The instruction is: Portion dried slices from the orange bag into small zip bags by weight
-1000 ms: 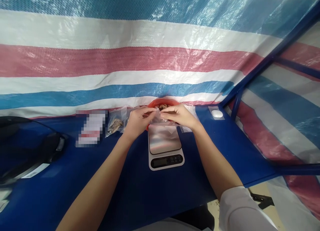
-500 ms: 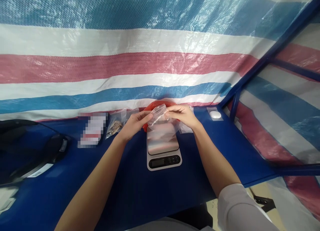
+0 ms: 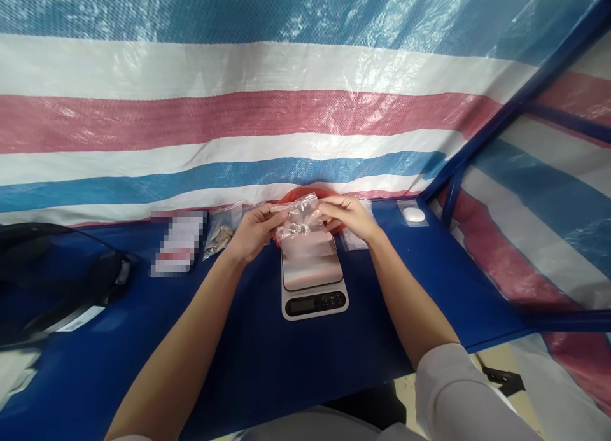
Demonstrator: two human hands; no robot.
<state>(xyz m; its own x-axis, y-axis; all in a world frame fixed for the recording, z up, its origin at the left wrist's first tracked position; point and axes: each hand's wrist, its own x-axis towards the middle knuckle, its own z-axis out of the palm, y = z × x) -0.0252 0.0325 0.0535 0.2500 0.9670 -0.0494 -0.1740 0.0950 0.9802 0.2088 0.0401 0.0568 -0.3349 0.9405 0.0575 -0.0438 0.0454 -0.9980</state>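
Observation:
A clear zip-lock bag (image 3: pixel 300 219) is stretched between my two hands, above the far end of a digital kitchen scale (image 3: pixel 312 269). My left hand (image 3: pixel 255 230) pinches the bag's left edge between thumb and fingers. At the bag's upper right, my right hand (image 3: pixel 347 216) grips the other side with thumb and forefinger. No contents can be made out in the bag. Behind it stands a red-orange basin (image 3: pixel 310 191), partly hidden by the bag and hands. The scale's display looks dark.
Left of the scale lie a zip-lock bag of brownish dried pieces (image 3: pixel 220 236), a blurred-out phone-like item (image 3: pixel 180 244) and a black headset (image 3: pixel 90 288). On the right are another clear bag (image 3: pixel 356 237) and a white oval object (image 3: pixel 413 214) on clear plastic. Striped sheeting (image 3: pixel 238 119) closes off the back.
The bag has been turned and spread flatter between my hands, its top edge now more level. Both hands keep their hold. The view has shifted slightly.

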